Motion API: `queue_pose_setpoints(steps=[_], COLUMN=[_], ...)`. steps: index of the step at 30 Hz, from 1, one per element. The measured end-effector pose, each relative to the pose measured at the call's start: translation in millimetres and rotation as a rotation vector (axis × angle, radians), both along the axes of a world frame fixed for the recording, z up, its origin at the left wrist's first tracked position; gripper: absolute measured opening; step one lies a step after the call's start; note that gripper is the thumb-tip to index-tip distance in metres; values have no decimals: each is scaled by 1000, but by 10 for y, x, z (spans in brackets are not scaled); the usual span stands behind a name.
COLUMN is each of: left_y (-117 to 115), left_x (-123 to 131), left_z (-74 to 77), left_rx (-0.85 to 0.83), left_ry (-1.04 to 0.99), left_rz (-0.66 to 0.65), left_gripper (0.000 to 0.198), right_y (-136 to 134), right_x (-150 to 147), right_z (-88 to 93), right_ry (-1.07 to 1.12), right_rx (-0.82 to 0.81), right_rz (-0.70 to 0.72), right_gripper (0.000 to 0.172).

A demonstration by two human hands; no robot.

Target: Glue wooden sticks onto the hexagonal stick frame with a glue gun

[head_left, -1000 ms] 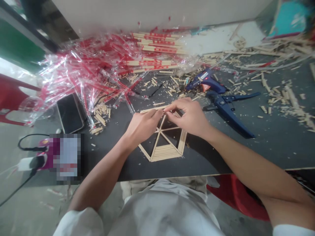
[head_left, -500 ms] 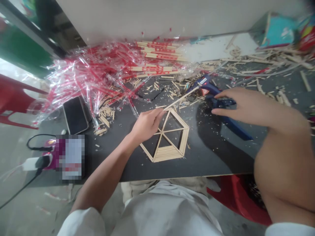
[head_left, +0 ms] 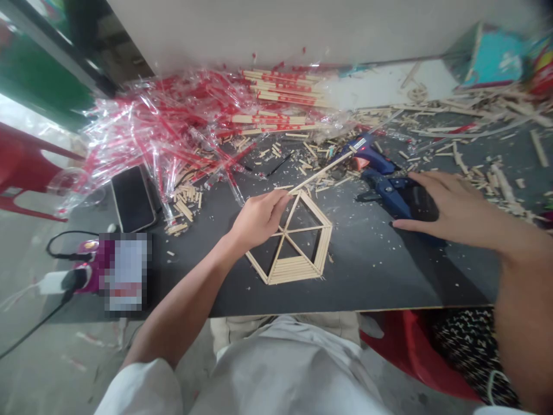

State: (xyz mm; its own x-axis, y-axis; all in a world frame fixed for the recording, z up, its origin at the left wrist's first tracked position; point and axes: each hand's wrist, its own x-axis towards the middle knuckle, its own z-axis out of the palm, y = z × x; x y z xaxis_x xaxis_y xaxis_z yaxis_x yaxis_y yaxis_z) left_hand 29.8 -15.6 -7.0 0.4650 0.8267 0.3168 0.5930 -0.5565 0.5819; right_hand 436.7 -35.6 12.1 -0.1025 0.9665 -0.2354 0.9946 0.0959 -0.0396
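My left hand (head_left: 261,222) pinches the lower end of a thin wooden stick (head_left: 324,170), which slants up to the right. Under and beside that hand lies a hexagonal frame of wooden sticks (head_left: 302,271) with crossing spokes; two of its sides are filled with several parallel rows. To the right, my right hand (head_left: 449,210) curls around a blue hand cutter (head_left: 391,193), thumb on the near side and fingers on the far side. Part of the cutter's handles is hidden by the hand. Just beyond it rests a dark blue glue gun (head_left: 371,154) near the stick's far end.
Clear and red plastic wrappers (head_left: 173,121) pile up at the back left, beside wrapped chopsticks (head_left: 285,86). Wood offcuts (head_left: 479,167) litter the back and right. A phone (head_left: 133,199) and a purple power strip (head_left: 93,268) with plugs sit on the left. The table's edge (head_left: 401,310) runs close in front.
My right hand has moved right and toward me, closing around the blue cutter, which has turned and shifted. My left hand and the stick stay nearly still.
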Motion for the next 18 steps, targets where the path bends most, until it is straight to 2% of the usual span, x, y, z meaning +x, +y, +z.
queue_pose_setpoints(steps=[3,6,9,11,12,14,18], left_y=[-4,-14,-25,-33,-37,-46,-58], left_x=[-2,2,9,17,23,40,72], left_z=[7,29,49,54,55,54,64], left_rx=[-3,-16,-31,-61,-83,-125,-141], left_ry=[8,6,-28,-64,-88,-148,-227], left_rz=[33,71,95,112,118,114,127], left_gripper=[38,37,34,33,32,31,31], right_y=[-16,-68,-103,-101,-92,-64,33], right_x=[22,1,-110,-268,-374,-628,-1154], right_z=[-27,26,165,280,332,407,424], right_ry=[-99,-151,-8,127,185,325,548], right_rx=[13,-12,-13,-57,-115,-157,-150], right_rz=[58,70,31,-15,-36,-61,77], right_gripper=[75,59,41,22,19,22,35])
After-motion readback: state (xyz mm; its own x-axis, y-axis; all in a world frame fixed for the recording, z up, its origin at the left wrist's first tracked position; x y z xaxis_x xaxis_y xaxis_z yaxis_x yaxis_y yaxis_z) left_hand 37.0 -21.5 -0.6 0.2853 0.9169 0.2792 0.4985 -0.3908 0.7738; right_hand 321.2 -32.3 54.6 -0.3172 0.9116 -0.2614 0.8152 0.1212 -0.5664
